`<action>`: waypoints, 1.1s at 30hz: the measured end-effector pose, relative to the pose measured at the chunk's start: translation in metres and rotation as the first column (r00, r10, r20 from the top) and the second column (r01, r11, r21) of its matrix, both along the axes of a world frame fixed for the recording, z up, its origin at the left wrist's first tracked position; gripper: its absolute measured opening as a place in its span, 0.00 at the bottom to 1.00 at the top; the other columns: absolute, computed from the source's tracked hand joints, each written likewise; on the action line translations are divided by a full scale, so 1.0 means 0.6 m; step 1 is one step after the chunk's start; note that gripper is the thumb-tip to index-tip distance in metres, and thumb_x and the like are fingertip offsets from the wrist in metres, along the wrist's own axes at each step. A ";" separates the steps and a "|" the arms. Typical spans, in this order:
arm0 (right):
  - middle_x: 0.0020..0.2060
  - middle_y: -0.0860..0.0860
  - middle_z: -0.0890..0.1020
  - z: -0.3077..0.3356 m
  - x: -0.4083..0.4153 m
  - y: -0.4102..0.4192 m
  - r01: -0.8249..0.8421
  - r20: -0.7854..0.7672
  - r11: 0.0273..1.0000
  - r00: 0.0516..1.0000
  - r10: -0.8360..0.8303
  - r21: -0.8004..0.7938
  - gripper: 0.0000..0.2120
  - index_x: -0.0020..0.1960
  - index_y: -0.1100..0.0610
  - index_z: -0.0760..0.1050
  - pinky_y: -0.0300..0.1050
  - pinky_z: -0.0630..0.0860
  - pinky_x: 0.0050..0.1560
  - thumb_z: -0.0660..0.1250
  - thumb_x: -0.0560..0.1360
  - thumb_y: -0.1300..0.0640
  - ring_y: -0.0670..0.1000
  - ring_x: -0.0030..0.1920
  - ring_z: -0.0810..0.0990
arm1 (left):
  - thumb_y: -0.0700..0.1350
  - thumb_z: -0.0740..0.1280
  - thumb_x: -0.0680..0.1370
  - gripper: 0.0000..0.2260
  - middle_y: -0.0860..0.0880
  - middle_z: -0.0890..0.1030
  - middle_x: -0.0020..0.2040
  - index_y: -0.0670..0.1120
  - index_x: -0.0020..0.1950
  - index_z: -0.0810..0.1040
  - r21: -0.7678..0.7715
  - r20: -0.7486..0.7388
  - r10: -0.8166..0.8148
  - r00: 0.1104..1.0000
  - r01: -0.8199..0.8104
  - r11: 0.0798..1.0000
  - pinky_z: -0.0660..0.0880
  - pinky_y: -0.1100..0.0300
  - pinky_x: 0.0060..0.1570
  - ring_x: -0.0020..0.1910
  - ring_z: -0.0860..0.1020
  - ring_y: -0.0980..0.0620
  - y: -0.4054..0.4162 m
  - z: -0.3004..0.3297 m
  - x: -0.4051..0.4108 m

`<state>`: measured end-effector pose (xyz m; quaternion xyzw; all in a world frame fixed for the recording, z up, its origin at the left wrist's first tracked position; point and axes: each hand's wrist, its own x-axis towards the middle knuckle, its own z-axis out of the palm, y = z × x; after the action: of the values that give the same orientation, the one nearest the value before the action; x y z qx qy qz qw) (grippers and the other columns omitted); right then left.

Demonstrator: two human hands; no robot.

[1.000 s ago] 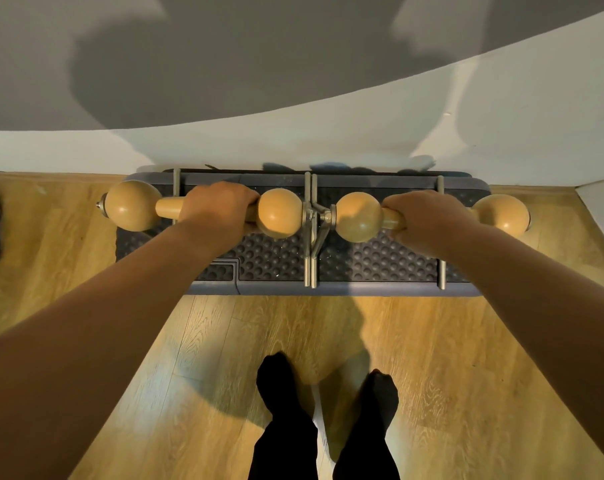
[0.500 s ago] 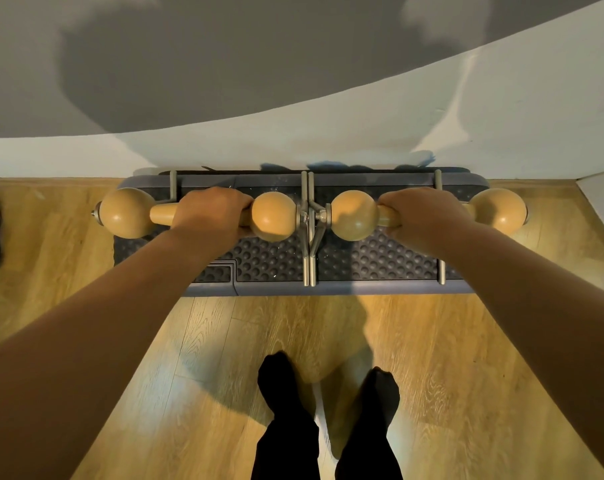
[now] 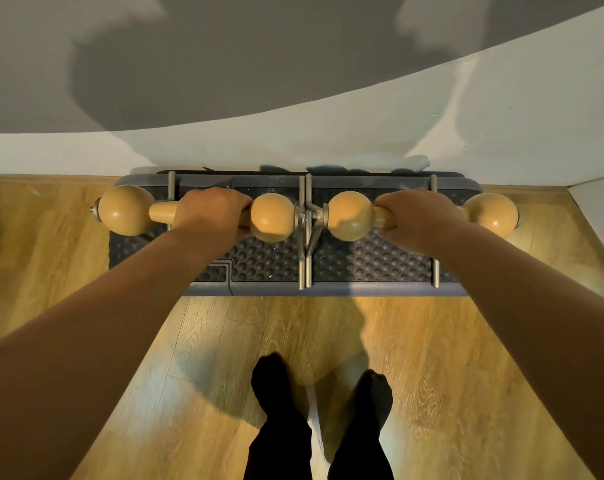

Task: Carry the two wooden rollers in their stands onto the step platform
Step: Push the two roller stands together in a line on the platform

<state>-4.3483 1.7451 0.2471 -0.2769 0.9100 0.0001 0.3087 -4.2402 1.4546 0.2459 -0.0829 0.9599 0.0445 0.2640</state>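
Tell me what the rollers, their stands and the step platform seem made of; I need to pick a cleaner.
Rollers, left and right: smooth tan wood with a soft sheen, probably sealed. Stands: dull grey metal rods, with a bolt at the roller ends. Step platform: dark studded top in a lighter grey frame, likely rubber over plastic; the look leaves that open.

Black-socked feet (image 3: 321, 393) stand on wood floor (image 3: 449, 375) facing a white wall (image 3: 328, 133).
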 end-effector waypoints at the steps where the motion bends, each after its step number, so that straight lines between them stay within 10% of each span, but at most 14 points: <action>1: 0.38 0.45 0.80 0.000 0.000 -0.001 -0.002 0.002 1.000 1.000 0.002 -0.002 0.05 0.48 0.45 0.76 0.48 0.74 0.43 0.68 0.79 0.55 0.52 0.42 0.81 | 0.50 0.72 0.80 0.11 0.50 0.84 0.52 0.56 0.61 0.80 0.000 0.000 0.004 1.000 -0.004 1.000 0.77 0.48 0.52 0.51 0.81 0.45 0.000 0.000 0.001; 33: 0.42 0.50 0.82 0.018 0.004 -0.004 0.010 0.014 1.000 1.000 -0.011 0.015 0.04 0.49 0.48 0.73 0.57 0.81 0.55 0.68 0.81 0.54 0.55 0.45 0.82 | 0.49 0.73 0.78 0.11 0.48 0.84 0.50 0.55 0.60 0.81 -0.088 -0.071 0.006 0.997 -0.012 0.996 0.75 0.48 0.52 0.49 0.82 0.43 0.002 -0.019 0.012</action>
<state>-4.3458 1.7429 0.2579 -0.2698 0.9091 0.0034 0.3174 -4.2332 1.4558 0.2342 -0.0972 0.9693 0.0059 0.2260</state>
